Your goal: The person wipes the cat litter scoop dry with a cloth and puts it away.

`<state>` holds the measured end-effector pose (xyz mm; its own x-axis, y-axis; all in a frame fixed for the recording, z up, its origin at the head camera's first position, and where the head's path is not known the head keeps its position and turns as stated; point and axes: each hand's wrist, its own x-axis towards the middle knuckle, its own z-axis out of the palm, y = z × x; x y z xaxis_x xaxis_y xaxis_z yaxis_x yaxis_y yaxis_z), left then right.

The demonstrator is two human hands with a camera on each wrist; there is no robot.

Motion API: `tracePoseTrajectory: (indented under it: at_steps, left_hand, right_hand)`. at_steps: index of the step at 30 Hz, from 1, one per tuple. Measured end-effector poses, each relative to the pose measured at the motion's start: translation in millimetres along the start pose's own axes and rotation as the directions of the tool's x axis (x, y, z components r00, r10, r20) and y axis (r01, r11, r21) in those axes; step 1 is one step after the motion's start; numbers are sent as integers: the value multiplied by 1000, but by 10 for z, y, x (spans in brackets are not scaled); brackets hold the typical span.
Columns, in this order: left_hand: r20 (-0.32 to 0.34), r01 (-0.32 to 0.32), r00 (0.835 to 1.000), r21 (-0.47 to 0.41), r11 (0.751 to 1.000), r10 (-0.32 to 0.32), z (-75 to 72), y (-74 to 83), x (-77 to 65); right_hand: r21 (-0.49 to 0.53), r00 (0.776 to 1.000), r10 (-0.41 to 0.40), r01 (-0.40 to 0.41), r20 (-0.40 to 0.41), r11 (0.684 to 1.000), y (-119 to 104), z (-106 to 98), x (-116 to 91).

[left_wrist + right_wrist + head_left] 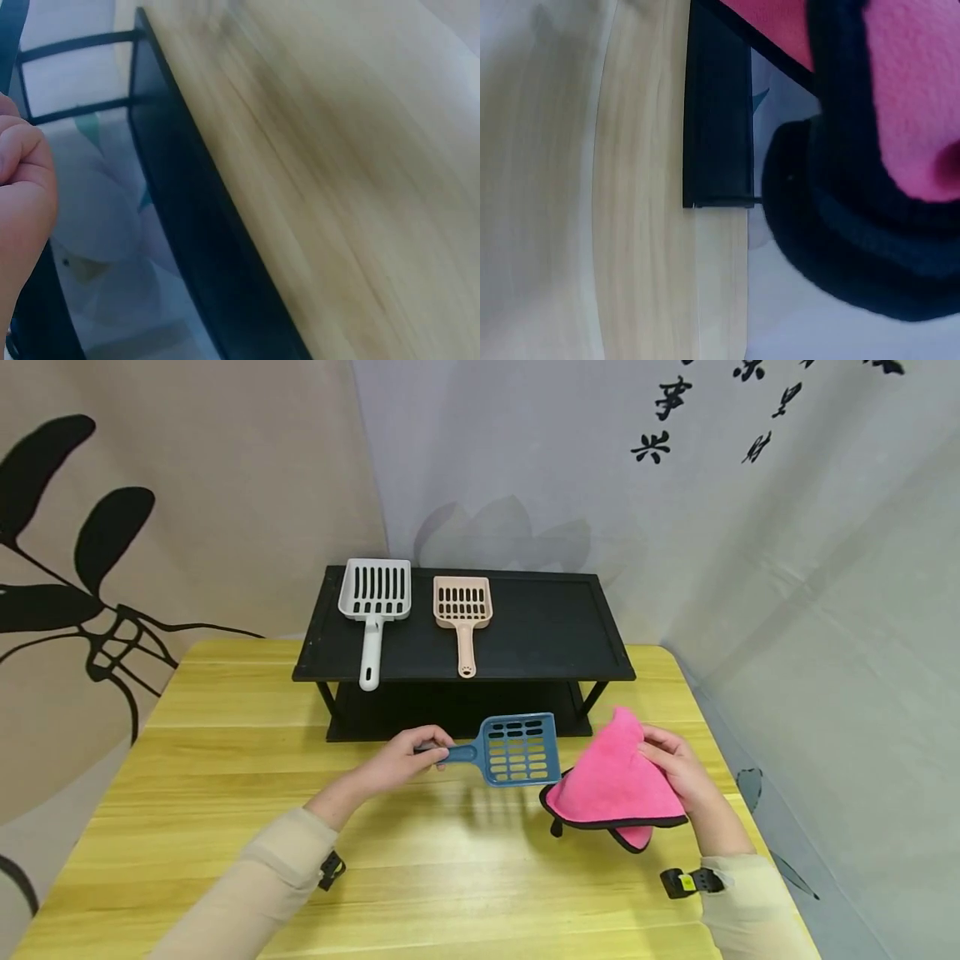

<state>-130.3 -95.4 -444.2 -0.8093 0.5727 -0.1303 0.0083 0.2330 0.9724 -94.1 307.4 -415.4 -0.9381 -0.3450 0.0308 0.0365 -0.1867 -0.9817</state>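
Note:
In the head view my left hand [413,755] grips the handle of a blue slotted litter scoop [495,752], held level above the wooden table with its pan toward the right. My right hand [677,768] pinches a pink cloth [611,777] with black edging, which hangs in folds beside the pan's right edge. In the left wrist view only part of the left hand [26,169] shows, at the left edge, and the scoop is out of that frame. The pink cloth [922,90] and its dark border fill the upper right of the right wrist view.
A black two-tier rack [540,627] stands at the back of the wooden table [225,810]. On its top lie a white litter scoop [375,597] and a smaller beige litter scoop [463,610], handles toward me. A printed curtain [525,460] hangs behind.

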Motion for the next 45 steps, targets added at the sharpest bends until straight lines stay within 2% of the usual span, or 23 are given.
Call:
tracePoseTrajectory:
  at_steps: [5, 9, 13, 19, 24, 31, 39, 45]
  left_hand:
    - [16, -45, 999, -42, 998, 46, 128, 139, 95]
    - [-2, -68, 998, -71, 995, 68, 226, 278, 167]
    - [-29, -64, 998, -94, 993, 62, 296, 398, 230]
    - [-69, -63, 996, -141, 988, 53, 360, 501, 330]
    - [-117, -45, 993, -205, 978, 21, 422, 567, 432]
    - [-144, 0, 988, -335, 942, -51, 497, 626, 534]
    - [-193, -15, 978, -421, 907, -73, 624, 731, 679]
    - [-245, -18, 962, -487, 873, -117, 700, 782, 804]
  right_hand:
    - [-3, 998, 28, -29, -48, 1000, 6, -54, -59]
    - [-7, 997, 42, -42, -65, 999, 0, -92, -91]
    - [6, 997, 48, -48, -58, 999, -14, -97, -116]
    - [18, 999, 38, -37, -39, 999, -30, -70, -130]
    - [21, 999, 25, -25, -25, 999, -20, -66, -140]
    - [22, 999, 28, -28, -29, 999, -5, -65, -142]
    - [28, 1000, 0, 1, -19, 1000, 36, -89, -149]
    - [30, 1000, -14, 14, -5, 999, 59, -104, -153]
